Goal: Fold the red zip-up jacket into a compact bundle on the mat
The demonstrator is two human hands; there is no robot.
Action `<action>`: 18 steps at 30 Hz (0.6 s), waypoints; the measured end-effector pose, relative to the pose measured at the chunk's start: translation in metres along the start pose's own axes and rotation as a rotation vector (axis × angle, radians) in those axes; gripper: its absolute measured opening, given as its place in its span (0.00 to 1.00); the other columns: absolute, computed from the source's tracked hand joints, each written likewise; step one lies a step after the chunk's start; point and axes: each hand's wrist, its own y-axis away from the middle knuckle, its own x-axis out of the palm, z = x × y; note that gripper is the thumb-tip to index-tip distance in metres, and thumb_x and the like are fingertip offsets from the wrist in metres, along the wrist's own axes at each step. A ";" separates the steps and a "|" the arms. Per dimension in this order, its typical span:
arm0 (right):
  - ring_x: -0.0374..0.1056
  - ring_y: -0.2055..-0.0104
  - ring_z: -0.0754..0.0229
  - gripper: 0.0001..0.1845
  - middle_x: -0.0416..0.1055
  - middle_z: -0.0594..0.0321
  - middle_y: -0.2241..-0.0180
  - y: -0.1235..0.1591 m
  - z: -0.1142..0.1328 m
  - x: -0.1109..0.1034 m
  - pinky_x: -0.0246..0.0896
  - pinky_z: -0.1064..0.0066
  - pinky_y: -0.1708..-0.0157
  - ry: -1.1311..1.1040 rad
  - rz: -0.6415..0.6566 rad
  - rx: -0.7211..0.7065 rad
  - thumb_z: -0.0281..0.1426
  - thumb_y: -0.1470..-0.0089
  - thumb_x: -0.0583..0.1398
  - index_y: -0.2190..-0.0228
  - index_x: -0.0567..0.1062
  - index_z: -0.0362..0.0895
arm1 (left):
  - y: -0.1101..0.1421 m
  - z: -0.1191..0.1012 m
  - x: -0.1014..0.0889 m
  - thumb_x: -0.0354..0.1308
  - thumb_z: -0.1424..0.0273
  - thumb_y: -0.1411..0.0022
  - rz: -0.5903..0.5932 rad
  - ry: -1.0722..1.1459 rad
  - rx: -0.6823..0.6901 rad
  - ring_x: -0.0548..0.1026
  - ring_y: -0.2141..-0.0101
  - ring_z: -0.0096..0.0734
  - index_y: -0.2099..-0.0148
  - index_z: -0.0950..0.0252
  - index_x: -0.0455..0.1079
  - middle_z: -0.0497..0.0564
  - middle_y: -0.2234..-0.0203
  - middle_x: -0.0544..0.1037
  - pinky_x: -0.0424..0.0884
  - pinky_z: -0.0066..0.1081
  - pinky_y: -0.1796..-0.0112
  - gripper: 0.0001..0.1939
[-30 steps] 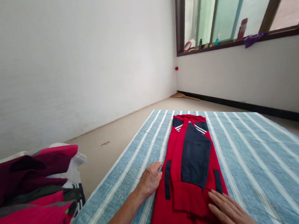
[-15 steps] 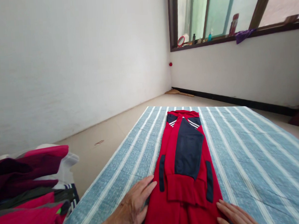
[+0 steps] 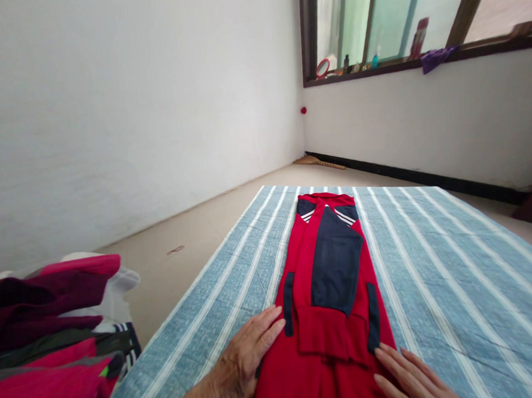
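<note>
A red and navy track jacket with white stripes near its collar lies long and narrow, with its sides and sleeves folded inward. My left hand rests along its left edge, fingers stretched out over the red cloth below a dark pocket strip. At the lower right, my right hand touches the opposite edge, its fingers laid flat just under the other dark strip. Neither hand is closed on the cloth. The jacket's bottom end runs out of view.
The jacket lies on a blue and white striped cloth. To the left is a pile of folded clothes beside white plastic. A white wall, a broom on the floor and a window sill with small items are beyond.
My right hand has slid slightly left and up onto the jacket's edge. My left hand has shifted a little up and right over the cloth. The jacket keeps its folded shape.
</note>
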 end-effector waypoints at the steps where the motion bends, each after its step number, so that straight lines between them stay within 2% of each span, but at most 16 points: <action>1: 0.65 0.47 0.61 0.17 0.72 0.63 0.53 -0.002 0.000 0.000 0.58 0.72 0.48 -0.012 -0.014 0.001 0.38 0.38 0.49 0.51 0.71 0.51 | -0.002 0.000 0.001 0.55 0.69 0.41 -0.008 0.015 0.015 0.59 0.41 0.44 0.34 0.53 0.45 0.54 0.39 0.58 0.59 0.43 0.44 0.35; 7: 0.63 0.45 0.61 0.16 0.72 0.64 0.52 -0.014 -0.002 -0.002 0.56 0.69 0.44 -0.035 -0.011 -0.050 0.38 0.38 0.50 0.53 0.72 0.50 | -0.017 -0.004 -0.004 0.56 0.62 0.42 0.100 0.080 0.092 0.60 0.42 0.45 0.37 0.51 0.54 0.52 0.41 0.62 0.56 0.46 0.43 0.31; 12: 0.62 0.44 0.60 0.23 0.69 0.62 0.49 -0.025 -0.011 -0.003 0.56 0.68 0.45 -0.070 0.047 -0.078 0.41 0.37 0.45 0.51 0.71 0.46 | -0.031 -0.005 -0.012 0.54 0.62 0.42 0.301 0.094 0.147 0.57 0.41 0.46 0.37 0.53 0.54 0.52 0.40 0.60 0.51 0.48 0.42 0.31; 15: 0.60 0.43 0.59 0.22 0.68 0.63 0.48 -0.027 -0.014 0.003 0.53 0.65 0.43 -0.103 0.024 -0.091 0.41 0.37 0.45 0.51 0.70 0.45 | -0.038 -0.005 -0.018 0.54 0.63 0.43 0.391 0.125 0.167 0.55 0.40 0.45 0.37 0.54 0.54 0.52 0.39 0.58 0.48 0.48 0.41 0.31; 18: 0.58 0.42 0.57 0.22 0.66 0.62 0.46 -0.023 -0.015 0.015 0.50 0.62 0.41 -0.126 0.032 -0.083 0.39 0.36 0.45 0.49 0.69 0.45 | -0.044 -0.008 -0.025 0.54 0.65 0.43 0.400 0.167 0.173 0.56 0.40 0.44 0.38 0.54 0.56 0.52 0.40 0.60 0.47 0.47 0.41 0.30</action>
